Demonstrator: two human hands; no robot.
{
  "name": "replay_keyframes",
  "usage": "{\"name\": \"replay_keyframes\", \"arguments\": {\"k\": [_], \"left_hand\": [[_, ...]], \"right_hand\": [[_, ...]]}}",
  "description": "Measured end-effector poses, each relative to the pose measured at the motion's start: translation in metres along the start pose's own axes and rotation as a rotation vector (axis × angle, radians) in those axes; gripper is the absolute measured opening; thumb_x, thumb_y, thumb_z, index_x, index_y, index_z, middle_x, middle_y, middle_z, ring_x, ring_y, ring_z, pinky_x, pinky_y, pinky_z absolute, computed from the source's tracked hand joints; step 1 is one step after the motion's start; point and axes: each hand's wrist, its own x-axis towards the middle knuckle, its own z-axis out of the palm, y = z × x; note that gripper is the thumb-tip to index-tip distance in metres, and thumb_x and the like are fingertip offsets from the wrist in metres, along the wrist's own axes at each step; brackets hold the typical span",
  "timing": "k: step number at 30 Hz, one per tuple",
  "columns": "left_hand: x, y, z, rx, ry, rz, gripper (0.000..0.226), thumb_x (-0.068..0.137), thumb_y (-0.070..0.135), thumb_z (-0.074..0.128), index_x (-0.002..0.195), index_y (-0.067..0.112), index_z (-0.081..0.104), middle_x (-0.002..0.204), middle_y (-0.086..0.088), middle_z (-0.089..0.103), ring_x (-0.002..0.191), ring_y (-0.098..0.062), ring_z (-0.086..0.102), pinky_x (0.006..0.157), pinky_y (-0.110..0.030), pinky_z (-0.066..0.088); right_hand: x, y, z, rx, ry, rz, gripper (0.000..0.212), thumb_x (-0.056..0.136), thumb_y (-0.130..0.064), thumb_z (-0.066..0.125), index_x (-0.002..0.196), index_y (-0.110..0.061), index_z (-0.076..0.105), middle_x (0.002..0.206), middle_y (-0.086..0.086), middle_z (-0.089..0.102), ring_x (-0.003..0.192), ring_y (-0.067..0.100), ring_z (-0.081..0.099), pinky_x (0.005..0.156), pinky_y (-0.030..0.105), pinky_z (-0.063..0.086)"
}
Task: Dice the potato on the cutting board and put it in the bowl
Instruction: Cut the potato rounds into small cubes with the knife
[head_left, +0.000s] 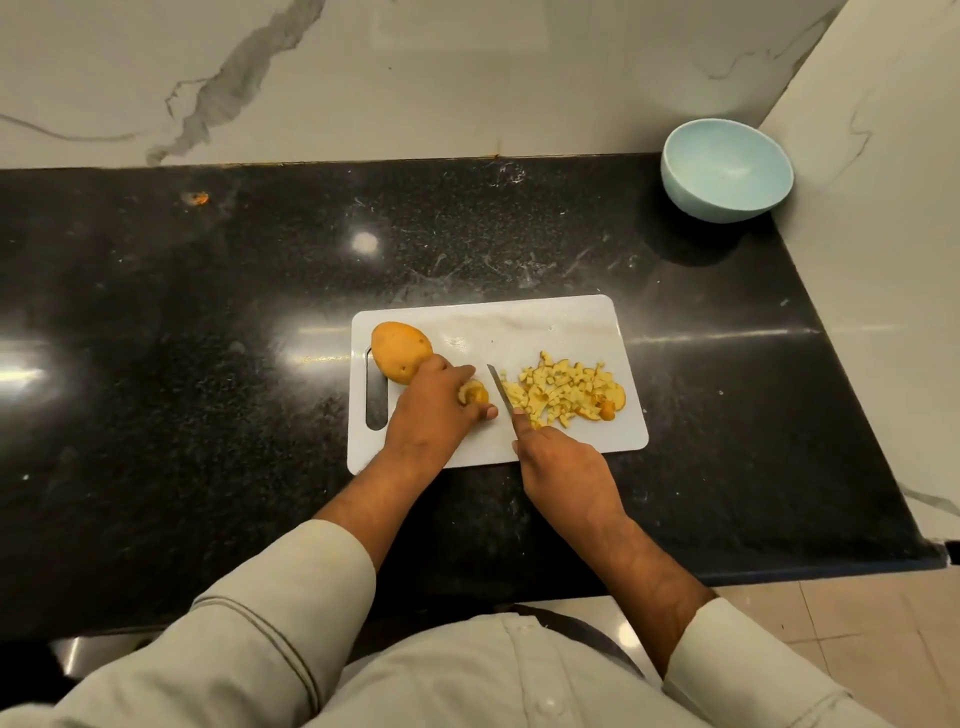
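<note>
A white cutting board (545, 327) lies on the black counter. On its left end sits a potato half (400, 351), skin up. My left hand (434, 410) grips a small potato piece (474, 393) against the board. My right hand (563, 470) grips a knife (500, 388), whose blade points away from me just right of that piece. A pile of diced potato (566, 391) lies on the board's right side. The light blue bowl (727, 169) stands empty at the far right, by the wall corner.
The black stone counter (208, 312) ends at a marble wall behind and a marble side wall at the right. A small orange scrap (196, 197) lies far left on the counter. The counter's front edge is close to my body.
</note>
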Motion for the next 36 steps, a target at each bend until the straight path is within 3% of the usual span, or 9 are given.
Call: {"name": "replay_keyframes", "arguments": {"k": [5,9,13,18,22,28,32,34,36], "left_hand": [[0.004,0.003,0.000,0.050,0.027,0.005,0.036,0.080,0.027,0.076,0.111,0.010,0.070,0.096,0.001,0.052,0.088,-0.014,0.048,0.075,-0.025,0.038],[0.006,0.005,-0.005,-0.029,0.034,-0.066,0.051,0.081,0.022,0.075,0.129,0.014,0.060,0.109,-0.006,0.064,0.099,-0.020,0.060,0.083,-0.026,0.044],[0.007,0.008,-0.007,0.046,0.022,-0.050,0.049,0.080,0.025,0.077,0.125,0.012,0.063,0.120,-0.007,0.062,0.110,-0.022,0.057,0.089,-0.025,0.040],[0.013,0.010,-0.011,0.145,-0.086,-0.037,0.039,0.082,0.015,0.073,0.120,0.009,0.066,0.112,-0.010,0.067,0.100,-0.024,0.061,0.086,-0.029,0.048],[0.016,0.011,-0.011,0.173,-0.120,-0.068,0.040,0.084,0.017,0.071,0.123,0.011,0.065,0.113,-0.008,0.069,0.099,-0.022,0.063,0.082,-0.022,0.044],[0.019,0.012,-0.014,0.178,-0.168,-0.038,0.028,0.086,0.015,0.068,0.113,0.005,0.070,0.104,-0.014,0.070,0.086,-0.020,0.062,0.080,-0.025,0.045],[0.017,0.013,-0.018,0.158,-0.135,0.013,0.012,0.086,0.008,0.062,0.088,0.003,0.073,0.076,-0.008,0.060,0.074,-0.015,0.050,0.066,-0.023,0.041],[0.017,0.014,-0.024,0.153,-0.145,0.037,0.012,0.087,0.006,0.060,0.084,0.004,0.071,0.079,-0.011,0.063,0.071,-0.014,0.049,0.059,-0.018,0.037],[0.020,0.017,-0.027,0.213,-0.264,0.052,0.013,0.087,0.008,0.062,0.093,0.001,0.072,0.085,-0.013,0.066,0.073,-0.015,0.052,0.061,-0.019,0.038]], "right_hand": [[0.002,0.001,-0.001,-0.023,-0.007,-0.012,0.052,0.103,-0.027,0.035,0.152,-0.021,0.020,0.107,0.004,0.061,0.083,0.023,0.060,0.066,0.034,0.046],[0.005,0.000,-0.003,-0.017,-0.018,-0.024,0.052,0.103,-0.027,0.035,0.152,-0.020,0.021,0.108,0.004,0.061,0.085,0.023,0.060,0.067,0.035,0.046],[0.005,-0.002,-0.004,-0.031,-0.038,-0.039,0.053,0.103,-0.027,0.034,0.153,-0.020,0.017,0.109,0.004,0.060,0.086,0.022,0.060,0.068,0.035,0.048],[0.004,-0.007,-0.006,-0.015,0.005,0.004,0.052,0.102,-0.027,0.035,0.152,-0.020,0.022,0.110,0.004,0.059,0.084,0.026,0.061,0.067,0.036,0.047],[0.005,-0.015,-0.005,0.020,0.000,0.011,0.051,0.103,-0.026,0.033,0.152,-0.018,0.022,0.113,0.005,0.058,0.086,0.026,0.060,0.065,0.034,0.041],[0.007,-0.034,-0.001,0.049,0.001,0.066,0.050,0.101,-0.024,0.035,0.151,-0.017,0.026,0.112,0.008,0.056,0.086,0.028,0.059,0.063,0.034,0.038],[0.007,-0.047,0.000,0.132,0.000,0.128,0.052,0.100,-0.024,0.036,0.151,-0.017,0.027,0.110,0.009,0.054,0.089,0.026,0.057,0.071,0.036,0.044],[0.009,-0.054,0.001,0.162,0.014,0.173,0.052,0.100,-0.024,0.036,0.151,-0.016,0.027,0.109,0.009,0.054,0.090,0.025,0.057,0.070,0.034,0.041],[0.009,-0.060,0.002,0.165,0.015,0.200,0.052,0.101,-0.023,0.035,0.151,-0.014,0.026,0.109,0.010,0.054,0.091,0.026,0.057,0.069,0.033,0.039]]}}
